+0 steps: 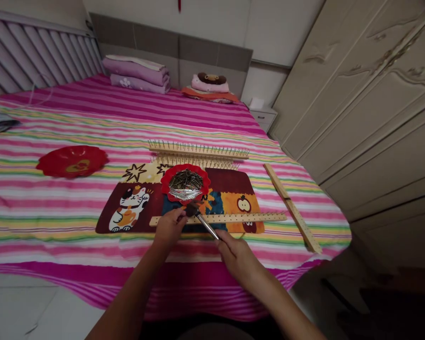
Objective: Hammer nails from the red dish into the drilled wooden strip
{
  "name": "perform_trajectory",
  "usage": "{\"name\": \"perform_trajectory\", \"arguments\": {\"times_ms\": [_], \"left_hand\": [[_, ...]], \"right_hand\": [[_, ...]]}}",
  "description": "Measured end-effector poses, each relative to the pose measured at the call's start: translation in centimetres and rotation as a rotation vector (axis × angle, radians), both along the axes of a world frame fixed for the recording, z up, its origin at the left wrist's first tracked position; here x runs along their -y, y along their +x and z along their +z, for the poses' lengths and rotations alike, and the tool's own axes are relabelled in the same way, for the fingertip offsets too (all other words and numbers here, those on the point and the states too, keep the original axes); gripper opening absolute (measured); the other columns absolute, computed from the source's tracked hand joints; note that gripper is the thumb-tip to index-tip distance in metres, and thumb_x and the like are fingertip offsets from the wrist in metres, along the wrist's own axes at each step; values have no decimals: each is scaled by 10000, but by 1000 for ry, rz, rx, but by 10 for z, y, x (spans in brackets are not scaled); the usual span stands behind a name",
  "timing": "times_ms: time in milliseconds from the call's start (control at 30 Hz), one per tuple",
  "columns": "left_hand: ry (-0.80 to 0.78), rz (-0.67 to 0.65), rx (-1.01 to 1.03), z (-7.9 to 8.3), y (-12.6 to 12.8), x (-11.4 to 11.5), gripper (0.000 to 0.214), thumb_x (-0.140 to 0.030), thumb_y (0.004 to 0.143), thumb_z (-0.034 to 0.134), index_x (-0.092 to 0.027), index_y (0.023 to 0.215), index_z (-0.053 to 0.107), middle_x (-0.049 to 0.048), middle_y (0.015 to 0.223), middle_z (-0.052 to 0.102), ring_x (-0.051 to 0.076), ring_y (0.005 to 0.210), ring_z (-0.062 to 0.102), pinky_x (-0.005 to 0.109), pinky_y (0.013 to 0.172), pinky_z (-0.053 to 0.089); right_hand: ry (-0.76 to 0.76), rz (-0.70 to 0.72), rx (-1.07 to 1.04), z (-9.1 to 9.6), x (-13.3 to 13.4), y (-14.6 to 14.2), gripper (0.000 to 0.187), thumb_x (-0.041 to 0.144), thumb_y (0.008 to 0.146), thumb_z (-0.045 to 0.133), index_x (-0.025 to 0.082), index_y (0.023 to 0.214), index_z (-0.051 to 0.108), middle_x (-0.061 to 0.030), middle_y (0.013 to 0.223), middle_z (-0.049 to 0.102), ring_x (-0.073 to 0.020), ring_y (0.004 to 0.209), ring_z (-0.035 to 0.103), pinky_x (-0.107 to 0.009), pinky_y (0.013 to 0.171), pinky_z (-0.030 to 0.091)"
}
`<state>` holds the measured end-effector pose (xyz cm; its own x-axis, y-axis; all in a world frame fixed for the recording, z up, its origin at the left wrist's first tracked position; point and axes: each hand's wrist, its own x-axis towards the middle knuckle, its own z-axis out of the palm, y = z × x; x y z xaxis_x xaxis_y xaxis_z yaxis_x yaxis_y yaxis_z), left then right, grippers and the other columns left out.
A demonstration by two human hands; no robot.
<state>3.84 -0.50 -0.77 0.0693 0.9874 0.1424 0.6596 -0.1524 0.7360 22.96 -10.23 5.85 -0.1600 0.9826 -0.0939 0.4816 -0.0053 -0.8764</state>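
My right hand (235, 255) grips the silver handle of a hammer (207, 226). Its dark head lies over the left part of a wooden strip (237, 218), close to the fingertips of my left hand (170, 227). Those left fingers are pinched together at the strip; what they hold, if anything, is hidden. Small holes run along the strip, and several nails stand at its right end. Just beyond the hammer head is a red scalloped dish (165, 185) full of loose nails (184, 182). A patterned mat (106, 212) with a cat picture lies under the strip and dish.
Behind the dish, two wooden strips (198, 152) bristle with upright nails. More bare wooden strips (297, 219) lie at the right. A red plate (72, 161) rests at the left on the striped bedspread (56, 203). Folded bedding (138, 75) sits by the headboard; wardrobes (371, 108) stand right.
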Motion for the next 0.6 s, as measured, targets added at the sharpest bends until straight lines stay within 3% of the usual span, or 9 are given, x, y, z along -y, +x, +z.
{"name": "perform_trajectory", "arguments": {"times_ms": [167,267,367,433,500,600], "left_hand": [[31,-11,12,-4,1,-1,100,-266,720,526,-222,695,612,-20,692,656,136,670,592,232,642,436],[31,-14,9,-3,1,-1,108,-289,720,534,-220,714,617,-18,691,653,136,650,589,236,638,444],[12,-24,-18,1,0,0,108,-282,719,527,-223,714,617,-21,685,649,135,641,591,236,639,450],[-3,-41,-58,6,-1,-1,127,-268,729,512,-227,747,630,-14,724,666,141,676,606,237,660,454],[5,-26,-106,13,-2,-6,166,-260,747,495,-231,811,645,2,812,689,153,742,622,243,694,456],[84,27,-214,26,-3,-20,209,-258,774,477,-228,878,656,31,925,694,179,844,620,266,769,450]], "right_hand": [[-87,-22,-86,-1,27,14,365,385,924,366,187,1164,558,73,550,315,-101,474,286,-224,451,243],[-176,-35,-100,-13,48,33,384,425,908,384,199,1145,585,52,564,400,-118,501,369,-223,478,320],[-215,-80,-141,-40,66,52,372,448,879,426,215,1094,621,-3,698,559,-178,685,528,-269,653,430],[-276,-155,-203,-65,75,63,375,483,858,442,219,1037,639,1,674,556,-177,673,535,-264,631,433],[-390,-240,-266,-91,83,70,418,543,821,457,208,1001,630,46,534,436,-128,472,412,-228,445,338],[-478,-358,-371,-120,89,72,476,613,759,475,198,961,590,98,457,279,-88,372,251,-208,364,183]]}}
